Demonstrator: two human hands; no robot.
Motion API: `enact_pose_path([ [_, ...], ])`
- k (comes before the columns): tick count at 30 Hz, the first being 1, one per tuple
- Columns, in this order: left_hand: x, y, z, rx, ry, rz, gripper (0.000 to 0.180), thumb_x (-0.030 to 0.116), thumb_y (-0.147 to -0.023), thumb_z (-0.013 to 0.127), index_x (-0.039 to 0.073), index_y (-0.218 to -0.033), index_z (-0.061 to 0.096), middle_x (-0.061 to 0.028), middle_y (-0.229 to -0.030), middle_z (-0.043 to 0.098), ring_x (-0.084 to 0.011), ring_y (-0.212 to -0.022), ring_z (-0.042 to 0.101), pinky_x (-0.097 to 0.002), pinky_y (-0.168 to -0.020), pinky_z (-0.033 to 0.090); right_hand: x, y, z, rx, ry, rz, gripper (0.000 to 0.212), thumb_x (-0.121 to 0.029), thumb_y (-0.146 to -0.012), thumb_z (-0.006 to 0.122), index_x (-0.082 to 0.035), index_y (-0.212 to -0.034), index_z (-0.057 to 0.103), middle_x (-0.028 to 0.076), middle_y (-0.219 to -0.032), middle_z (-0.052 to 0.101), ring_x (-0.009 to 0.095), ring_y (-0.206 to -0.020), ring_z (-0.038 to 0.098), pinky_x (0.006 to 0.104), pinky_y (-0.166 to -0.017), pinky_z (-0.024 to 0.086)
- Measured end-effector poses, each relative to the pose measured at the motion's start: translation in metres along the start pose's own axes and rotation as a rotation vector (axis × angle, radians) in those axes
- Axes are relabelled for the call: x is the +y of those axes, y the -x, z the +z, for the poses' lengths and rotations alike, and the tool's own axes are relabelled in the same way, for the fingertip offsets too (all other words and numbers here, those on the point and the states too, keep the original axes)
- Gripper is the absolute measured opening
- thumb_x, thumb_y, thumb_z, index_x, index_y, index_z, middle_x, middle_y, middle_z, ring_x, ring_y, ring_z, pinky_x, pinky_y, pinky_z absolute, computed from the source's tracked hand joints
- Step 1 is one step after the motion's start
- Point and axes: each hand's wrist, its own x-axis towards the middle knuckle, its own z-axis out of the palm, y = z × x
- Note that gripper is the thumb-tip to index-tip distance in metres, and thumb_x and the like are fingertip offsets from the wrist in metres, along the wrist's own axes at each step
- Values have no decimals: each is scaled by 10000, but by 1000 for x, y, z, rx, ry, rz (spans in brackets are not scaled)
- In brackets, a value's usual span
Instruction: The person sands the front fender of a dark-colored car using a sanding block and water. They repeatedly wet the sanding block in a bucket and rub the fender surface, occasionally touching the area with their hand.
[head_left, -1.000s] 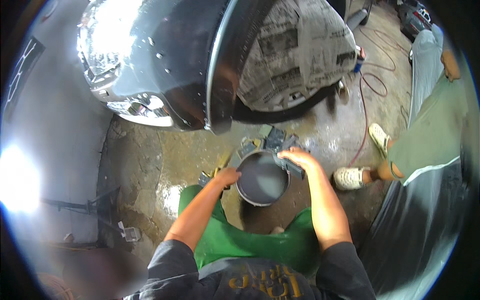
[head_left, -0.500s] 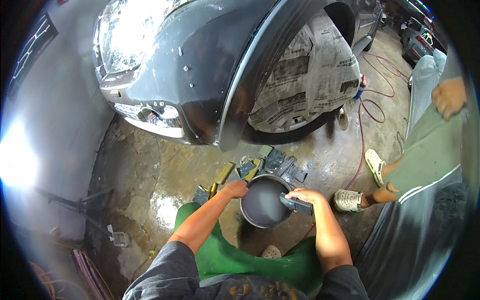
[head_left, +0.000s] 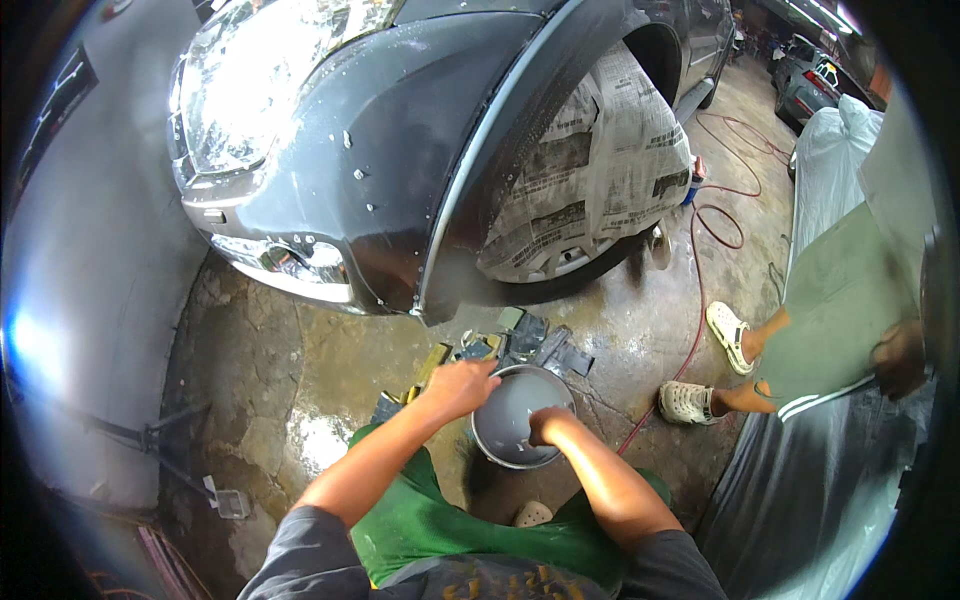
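Note:
A round bucket (head_left: 480, 440) of cloudy grey water stands on the wet floor between my legs. My right hand (head_left: 550, 426) is closed and dips into the water. The dark sanding block it held a moment ago is now hidden by the hand and the water. At the bucket's upper left rim is my left hand (head_left: 460, 388), its fingers curled with a fingertip reaching over the rim. What they grip, if anything, cannot be made out. Several dark and yellowish blocks and pads (head_left: 535, 338) lie just beyond the bucket.
Ahead looms a dark car's fender (head_left: 400, 160), its wheel covered with newspaper (head_left: 600, 180). A red hose (head_left: 697, 300) runs along the floor on the right. Another person in pale clogs (head_left: 690, 402) stands there, beside plastic sheeting (head_left: 790, 470). A small clear container (head_left: 232, 504) lies at left.
My right hand has moved left and down into the bucket, and the sanding block has gone out of sight. My left hand stays by the rim. The view has shifted slightly.

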Motion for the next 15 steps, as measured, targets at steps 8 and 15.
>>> enact_pose_path([
  [8, -12, 59, -302, 1270, -449, 486, 339, 264, -976, 685, 103, -1273, 660, -149, -1250, 648, -336, -1181, 594, -475, -1024, 472, 1, -19, 12, 6, 80, 60, 452, -380, -845, 750, -110, -1207, 761, 171, -1267, 723, 371, -1212, 672, 478, -1005, 540],
  [15, -49, 30, -361, 1207, -677, 667, 650, 580, -1062, 427, 155, -1554, 441, -190, -1637, 317, -418, -1540, 236, -529, -1258, 221, -43, 129, -196, 1595, -261, -690, 573, -132, -770, 857, -70, -1295, 638, 145, -1322, 615, 379, -1194, 571, 484, -1028, 471],
])
